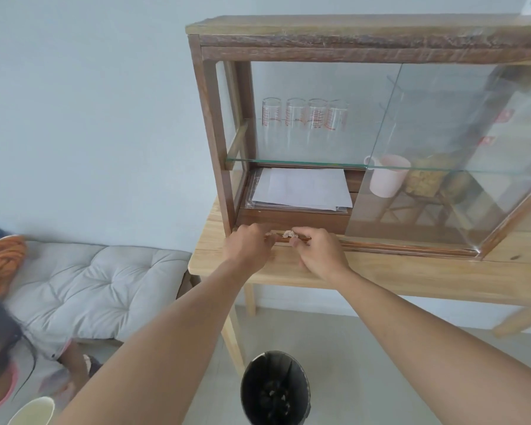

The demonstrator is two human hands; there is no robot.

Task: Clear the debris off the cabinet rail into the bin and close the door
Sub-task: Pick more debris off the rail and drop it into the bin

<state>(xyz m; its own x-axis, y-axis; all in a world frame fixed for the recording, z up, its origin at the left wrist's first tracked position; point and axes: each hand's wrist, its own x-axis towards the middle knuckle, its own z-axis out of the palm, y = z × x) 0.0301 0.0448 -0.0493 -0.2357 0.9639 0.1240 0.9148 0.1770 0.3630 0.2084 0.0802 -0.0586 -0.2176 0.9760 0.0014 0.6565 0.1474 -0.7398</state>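
Forearms: both reach up the frame from 6 o'clock, nearest the lens; bin [275, 389] stands on the floor between them, dark scraps already inside
Debris [288, 234]: pale crumpled bits sitting on the cabinet rail [380, 245], between the two hands; looks light, crumbly, likely to shed; pinch it from above rather than sweep it
Left hand [248, 247]: at 9 o'clock of the debris, fingers curled narrow onto the rail; whether it holds a scrap, cannot tell
Right hand [321, 252]: at 3 o'clock, fingertips pinched close at the pale bit; grip not certain
Rail axis: long, running 9 to 3 o'clock along the cabinet front
Glass door [436, 154]: slid towards 3 o'clock, left bay open; fragile, push it by the edge
Table [411, 273]: carries the cabinet
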